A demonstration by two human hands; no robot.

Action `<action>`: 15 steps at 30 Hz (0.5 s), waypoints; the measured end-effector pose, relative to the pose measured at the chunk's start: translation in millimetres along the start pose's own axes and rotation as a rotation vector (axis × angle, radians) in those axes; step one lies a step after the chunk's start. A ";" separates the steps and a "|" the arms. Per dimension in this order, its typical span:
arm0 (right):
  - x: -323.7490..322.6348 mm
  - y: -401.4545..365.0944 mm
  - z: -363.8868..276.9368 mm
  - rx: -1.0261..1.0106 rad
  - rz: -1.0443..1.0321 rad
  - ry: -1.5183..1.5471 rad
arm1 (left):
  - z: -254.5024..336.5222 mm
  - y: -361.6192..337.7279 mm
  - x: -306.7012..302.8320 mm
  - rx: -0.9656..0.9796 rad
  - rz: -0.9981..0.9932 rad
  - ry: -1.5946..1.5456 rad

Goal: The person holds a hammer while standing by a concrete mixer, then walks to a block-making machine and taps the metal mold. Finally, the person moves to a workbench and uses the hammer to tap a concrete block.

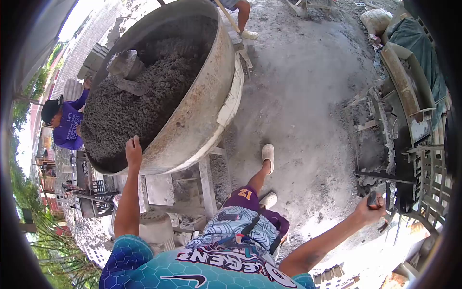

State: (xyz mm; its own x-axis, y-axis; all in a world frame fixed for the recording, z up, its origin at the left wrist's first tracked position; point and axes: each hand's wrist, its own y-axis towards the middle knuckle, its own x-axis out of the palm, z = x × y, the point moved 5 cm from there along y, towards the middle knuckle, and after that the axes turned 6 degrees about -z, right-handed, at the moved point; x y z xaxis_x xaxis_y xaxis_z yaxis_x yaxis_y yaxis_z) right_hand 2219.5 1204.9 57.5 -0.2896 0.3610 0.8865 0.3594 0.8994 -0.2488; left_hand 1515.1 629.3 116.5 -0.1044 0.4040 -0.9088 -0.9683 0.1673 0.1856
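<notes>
A large round metal mixer drum (192, 106) stands tilted at the upper left, filled with dark grey, crumbly mix (144, 96). Part of a mixing paddle (125, 65) pokes out of the mix. My left hand (134, 151) is at the drum's near rim, beside the mix, its fingers pressed together; what they pinch, if anything, is too small to see. Out to the right, my right hand (378, 209) is wrapped round a dark, rounded object (372, 200), of which only the end shows.
A person in a purple shirt (70, 120) stands beyond the drum. Another person's leg (244, 17) and a wooden handle (227, 14) show at the top. Dusty concrete floor (303, 96) lies between the drum and a metal trough (406, 82) on the right. A wooden stand (207, 185) supports the drum.
</notes>
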 end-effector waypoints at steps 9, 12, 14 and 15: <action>61.2 -52.5 41.6 -0.325 -0.071 0.350 | 14.4 -8.9 -10.7 0.110 0.062 -0.032; 94.7 -278.1 290.8 0.296 0.111 0.024 | 25.8 -18.3 -19.9 0.215 0.230 -0.084; 69.1 -426.9 376.4 0.682 -0.122 -0.027 | 31.7 -22.0 -24.7 0.264 0.297 -0.092; 47.4 -468.1 376.0 1.028 -0.183 -0.129 | 30.7 -31.1 -29.9 0.317 0.353 -0.085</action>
State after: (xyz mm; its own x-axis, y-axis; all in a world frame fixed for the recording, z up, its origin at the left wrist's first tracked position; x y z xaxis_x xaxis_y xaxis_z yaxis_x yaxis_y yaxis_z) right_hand 1704.0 893.7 69.2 -0.3774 0.1679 0.9107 -0.6078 0.6971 -0.3804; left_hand 1555.3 639.6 149.4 -0.3823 0.5553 -0.7385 -0.7586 0.2678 0.5940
